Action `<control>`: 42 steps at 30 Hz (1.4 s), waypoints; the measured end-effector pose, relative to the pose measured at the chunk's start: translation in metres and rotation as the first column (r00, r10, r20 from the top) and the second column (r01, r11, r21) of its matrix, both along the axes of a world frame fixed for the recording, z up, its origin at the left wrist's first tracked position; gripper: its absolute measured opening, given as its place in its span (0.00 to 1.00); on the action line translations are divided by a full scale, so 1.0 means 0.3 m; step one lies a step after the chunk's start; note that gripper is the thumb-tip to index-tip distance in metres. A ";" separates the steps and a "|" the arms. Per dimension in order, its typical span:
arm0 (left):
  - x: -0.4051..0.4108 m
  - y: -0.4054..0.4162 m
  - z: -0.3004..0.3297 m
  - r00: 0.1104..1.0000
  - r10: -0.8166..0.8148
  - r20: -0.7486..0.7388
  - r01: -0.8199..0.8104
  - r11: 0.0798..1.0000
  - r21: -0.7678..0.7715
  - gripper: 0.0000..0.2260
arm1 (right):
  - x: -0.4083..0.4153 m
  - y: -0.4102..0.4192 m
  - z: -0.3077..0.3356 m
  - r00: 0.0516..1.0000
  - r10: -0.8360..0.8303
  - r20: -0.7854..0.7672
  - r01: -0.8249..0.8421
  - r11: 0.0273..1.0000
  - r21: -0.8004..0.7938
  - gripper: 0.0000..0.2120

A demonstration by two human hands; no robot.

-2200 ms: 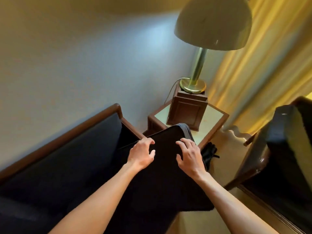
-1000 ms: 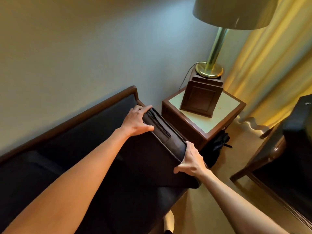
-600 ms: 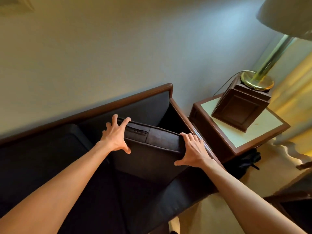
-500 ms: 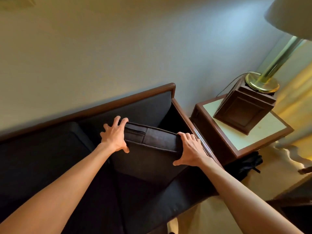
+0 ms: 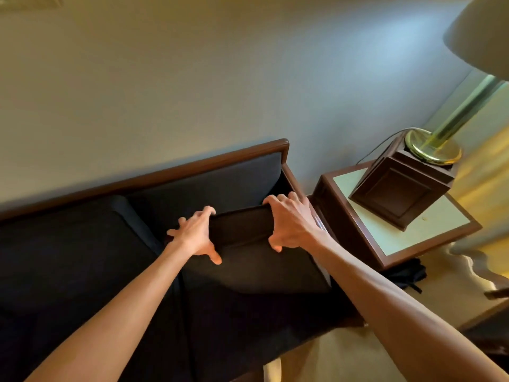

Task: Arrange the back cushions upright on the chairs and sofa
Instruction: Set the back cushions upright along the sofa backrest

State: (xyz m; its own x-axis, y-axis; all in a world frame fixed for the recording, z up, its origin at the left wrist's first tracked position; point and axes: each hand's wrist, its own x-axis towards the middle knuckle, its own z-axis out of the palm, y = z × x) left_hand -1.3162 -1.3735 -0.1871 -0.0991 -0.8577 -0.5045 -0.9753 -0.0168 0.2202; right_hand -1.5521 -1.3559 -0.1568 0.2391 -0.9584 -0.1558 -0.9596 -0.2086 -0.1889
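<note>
A dark back cushion [image 5: 248, 257] is gripped along its top edge by the left hand [image 5: 197, 235] and the right hand [image 5: 289, 224] at the sofa [image 5: 82, 244] end nearest the lamp table [image 5: 407, 232], its long axis parallel to the sofa backrest [image 5: 209, 175] just behind it.

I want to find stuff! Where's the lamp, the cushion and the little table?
lamp [image 5: 433, 146]: head view, on its round brass base.
cushion [image 5: 242, 227]: head view, its top edge between the hands.
little table [image 5: 429, 235]: head view, bare pale top.
</note>
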 end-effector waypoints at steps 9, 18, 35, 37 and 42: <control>-0.041 0.018 -0.024 0.967 -0.171 -0.190 0.131 0.970 -0.206 0.54 | -0.015 0.011 -0.134 0.781 -0.049 0.623 -0.019 0.995 0.101 0.59; -0.028 0.091 0.003 0.941 -0.237 -0.242 0.184 0.958 -0.222 0.55 | -0.123 0.192 -0.375 0.915 -0.239 0.326 0.167 0.958 0.233 0.60; 0.258 0.120 -0.044 0.940 0.006 -0.342 -0.067 0.984 -0.166 0.47 | 0.106 0.091 -0.265 0.996 0.020 0.084 -0.026 0.997 0.074 0.44; 0.298 0.154 -0.109 0.940 0.071 -0.335 -0.122 0.984 -0.132 0.49 | 0.159 0.100 -0.316 0.996 0.029 0.079 -0.037 0.994 0.107 0.46; 0.391 0.201 -0.249 0.915 0.300 -0.271 -0.330 0.941 -0.071 0.56 | 0.282 0.109 -0.431 0.988 0.042 0.146 -0.066 0.984 0.166 0.48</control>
State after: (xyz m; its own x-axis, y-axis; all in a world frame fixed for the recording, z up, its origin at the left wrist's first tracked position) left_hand -1.1987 -1.3130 -0.2617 0.0743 -0.9151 -0.3962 -0.8349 -0.2743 0.4771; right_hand -1.4674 -1.3234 -0.2860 0.3209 -0.9060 -0.2760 -0.9087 -0.2124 -0.3594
